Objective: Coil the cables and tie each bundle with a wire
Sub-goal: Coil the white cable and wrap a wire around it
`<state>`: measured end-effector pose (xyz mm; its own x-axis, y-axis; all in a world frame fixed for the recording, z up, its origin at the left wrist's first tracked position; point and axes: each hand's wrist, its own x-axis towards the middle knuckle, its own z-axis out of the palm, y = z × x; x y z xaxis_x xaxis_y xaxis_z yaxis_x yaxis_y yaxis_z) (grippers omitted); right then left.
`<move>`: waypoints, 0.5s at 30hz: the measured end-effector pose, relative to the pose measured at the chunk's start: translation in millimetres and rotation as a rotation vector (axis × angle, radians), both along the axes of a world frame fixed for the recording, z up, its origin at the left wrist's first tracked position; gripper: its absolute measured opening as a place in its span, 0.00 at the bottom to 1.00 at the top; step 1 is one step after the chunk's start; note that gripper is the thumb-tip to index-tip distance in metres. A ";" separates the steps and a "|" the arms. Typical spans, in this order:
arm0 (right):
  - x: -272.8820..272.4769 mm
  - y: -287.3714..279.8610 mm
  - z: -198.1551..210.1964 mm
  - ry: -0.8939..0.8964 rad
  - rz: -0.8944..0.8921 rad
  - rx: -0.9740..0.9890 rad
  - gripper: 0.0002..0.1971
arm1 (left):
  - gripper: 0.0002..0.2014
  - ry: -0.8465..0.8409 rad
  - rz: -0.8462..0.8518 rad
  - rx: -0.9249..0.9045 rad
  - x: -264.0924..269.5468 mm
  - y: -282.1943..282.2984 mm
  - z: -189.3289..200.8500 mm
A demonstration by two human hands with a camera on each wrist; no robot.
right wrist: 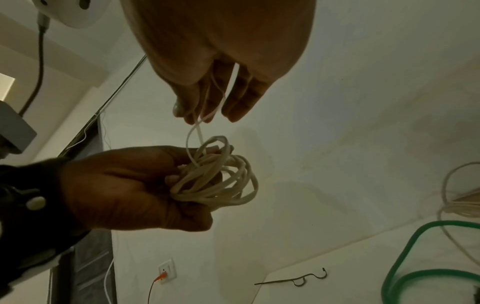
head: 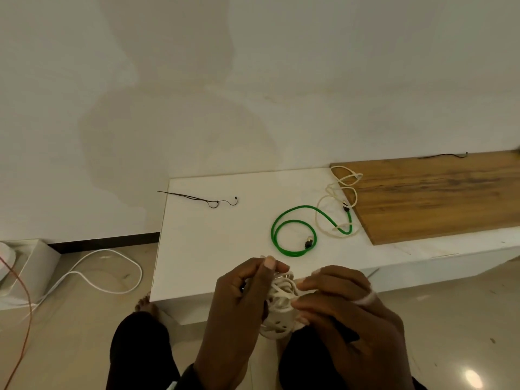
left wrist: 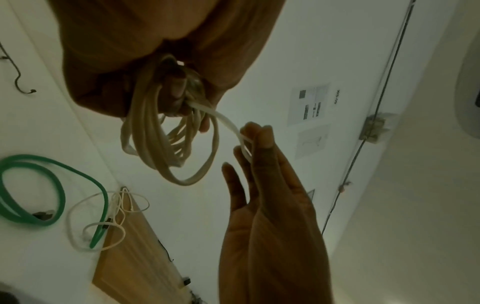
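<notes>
I hold a coil of cream-white cable in front of me, just off the near edge of the white table. My left hand grips the coil with fingers curled round its loops. My right hand pinches the cable's loose end between thumb and fingers, a short strand running from the coil up to the right hand. A green cable lies looped on the table. A thin white cable sprawls beside it. A black tie wire lies at the table's far left.
A wooden board covers the table's right part, with a second black wire at its far edge. On the floor at left lie a white cord and an orange wire. My dark-clad legs are below the hands.
</notes>
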<state>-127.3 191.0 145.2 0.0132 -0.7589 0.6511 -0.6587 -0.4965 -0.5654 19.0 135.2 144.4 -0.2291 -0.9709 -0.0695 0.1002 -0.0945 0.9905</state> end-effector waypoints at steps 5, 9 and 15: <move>-6.9 -3.5 11.0 -0.292 -0.029 0.175 0.11 | 0.15 -0.332 -0.050 -0.339 3.2 13.5 -11.3; -10.6 -13.4 12.0 -0.523 -0.109 0.303 0.08 | 0.18 -0.358 -0.201 -0.412 3.0 21.6 -7.6; -6.5 -17.9 11.9 -0.386 -0.086 0.285 0.09 | 0.18 -0.412 -0.246 -0.473 5.8 12.1 -1.2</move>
<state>-133.8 173.1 157.0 -0.2586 -0.8957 0.3618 -0.4057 -0.2392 -0.8821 24.8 147.3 143.2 -0.4933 -0.8413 0.2211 -0.2641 0.3870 0.8834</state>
